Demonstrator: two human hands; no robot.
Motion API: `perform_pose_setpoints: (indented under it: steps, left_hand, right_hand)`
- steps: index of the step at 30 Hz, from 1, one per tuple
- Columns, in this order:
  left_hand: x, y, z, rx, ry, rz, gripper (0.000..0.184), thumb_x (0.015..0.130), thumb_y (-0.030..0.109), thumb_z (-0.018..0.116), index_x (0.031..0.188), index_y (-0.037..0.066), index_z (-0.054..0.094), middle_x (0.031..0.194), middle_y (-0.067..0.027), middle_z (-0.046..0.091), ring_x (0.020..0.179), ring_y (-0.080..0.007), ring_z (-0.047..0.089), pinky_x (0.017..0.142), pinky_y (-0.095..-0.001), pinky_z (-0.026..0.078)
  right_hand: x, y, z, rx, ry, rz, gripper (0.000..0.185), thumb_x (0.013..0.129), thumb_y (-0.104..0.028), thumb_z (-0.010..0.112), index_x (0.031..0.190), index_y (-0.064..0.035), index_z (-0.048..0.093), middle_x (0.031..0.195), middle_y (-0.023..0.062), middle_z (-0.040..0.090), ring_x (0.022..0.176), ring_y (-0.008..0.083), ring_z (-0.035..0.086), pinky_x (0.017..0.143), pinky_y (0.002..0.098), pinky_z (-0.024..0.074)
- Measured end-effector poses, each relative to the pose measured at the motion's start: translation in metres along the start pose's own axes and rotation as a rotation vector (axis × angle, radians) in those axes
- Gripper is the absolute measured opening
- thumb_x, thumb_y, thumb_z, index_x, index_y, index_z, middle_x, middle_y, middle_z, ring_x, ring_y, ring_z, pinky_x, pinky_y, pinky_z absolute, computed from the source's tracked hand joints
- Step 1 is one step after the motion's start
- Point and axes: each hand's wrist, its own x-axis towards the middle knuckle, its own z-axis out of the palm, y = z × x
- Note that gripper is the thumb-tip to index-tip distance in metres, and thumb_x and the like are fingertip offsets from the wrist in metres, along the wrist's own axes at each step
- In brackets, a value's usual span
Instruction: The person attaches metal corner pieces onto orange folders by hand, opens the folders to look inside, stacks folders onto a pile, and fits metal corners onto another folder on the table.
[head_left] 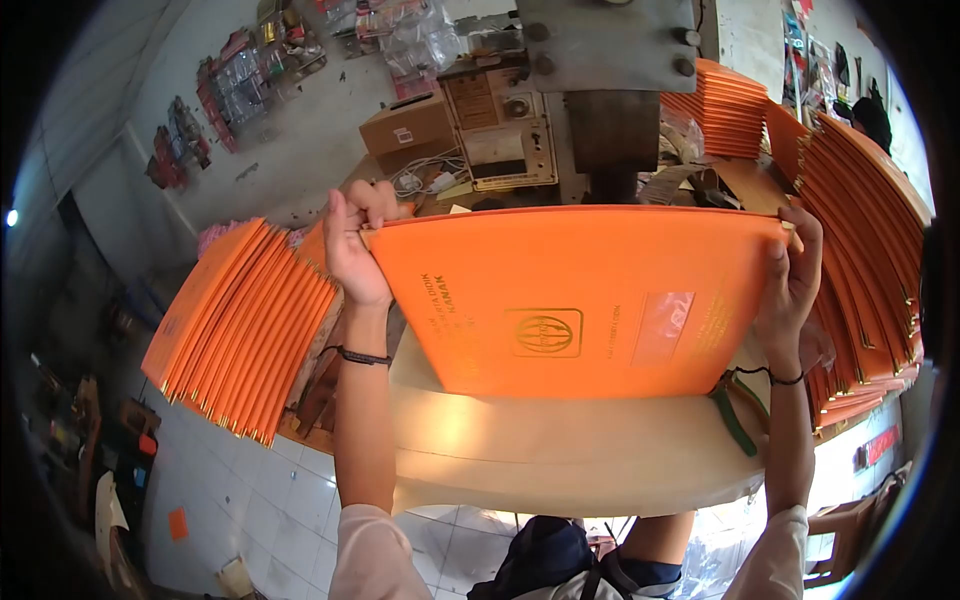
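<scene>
An orange folder (600, 280) with gold lettering, a round gold emblem and a small clear window stands upright on its long edge in front of me. My left hand (360, 245) grips its upper left corner, fingers curled behind and around it. At the upper right corner my right hand (793, 270) pinches the folder between thumb and fingers. Brass-coloured corner pieces show at both top corners. Beneath the folder lies a cream-coloured pad (560, 450). Green-handled pliers (737, 420) rest on it near my right wrist.
Stacks of orange folders stand at the left (240, 330) and right (865, 240), with another stack (715, 105) at the back right. Behind the folder rises a heavy metal press (612, 110). A control box (500, 125) and a cardboard box (408, 130) sit left of it.
</scene>
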Motion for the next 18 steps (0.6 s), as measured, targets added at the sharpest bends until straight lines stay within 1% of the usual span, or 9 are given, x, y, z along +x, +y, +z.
perform_pose_setpoints:
  steps: [2,7,12,18]
  left_hand:
    - [-0.0009,0.0011,-0.0032,-0.001,-0.016,-0.015,0.047,0.099,0.041,0.028,0.063,0.011,0.031,0.059,0.0005,0.026,0.053,-0.0100,0.021,0.051,-0.0253,0.023]
    - [-0.0009,0.0012,-0.0024,0.025,-0.016,-0.009,0.047,0.099,0.042,0.027,0.063,0.011,0.030,0.060,0.0006,0.025,0.053,-0.0103,0.021,0.051,-0.0255,0.022]
    - [0.0002,-0.0002,-0.0047,0.071,-0.084,0.038,0.047,0.099,0.041,0.027,0.062,0.012,0.029,0.061,0.0010,0.024,0.056,-0.0108,0.019,0.053,-0.0265,0.021]
    - [0.0014,-0.0003,-0.0065,0.056,-0.174,0.017,0.048,0.098,0.043,0.026,0.062,0.011,0.026,0.064,0.0003,0.024,0.059,-0.0115,0.019,0.055,-0.0269,0.020]
  right_hand:
    - [-0.0033,0.0036,-0.0044,-0.068,0.009,-0.014,0.033,0.095,-0.020,0.054,0.122,-0.0049,0.041,0.097,0.0081,0.060,0.085,0.0088,0.055,0.074,0.0212,0.0425]
    - [-0.0020,0.0032,-0.0056,-0.132,0.005,-0.031,0.033,0.095,-0.020,0.054,0.122,-0.0052,0.041,0.097,0.0079,0.060,0.088,0.0083,0.054,0.076,0.0213,0.0410]
    - [-0.0022,0.0028,-0.0052,-0.126,-0.001,-0.023,0.033,0.096,-0.020,0.053,0.122,-0.0054,0.041,0.096,0.0073,0.060,0.088,0.0077,0.053,0.076,0.0204,0.0406]
    - [-0.0024,0.0038,-0.0041,-0.086,-0.010,-0.024,0.033,0.096,-0.019,0.052,0.123,-0.0050,0.040,0.095,0.0071,0.061,0.086,0.0070,0.053,0.074,0.0199,0.0405]
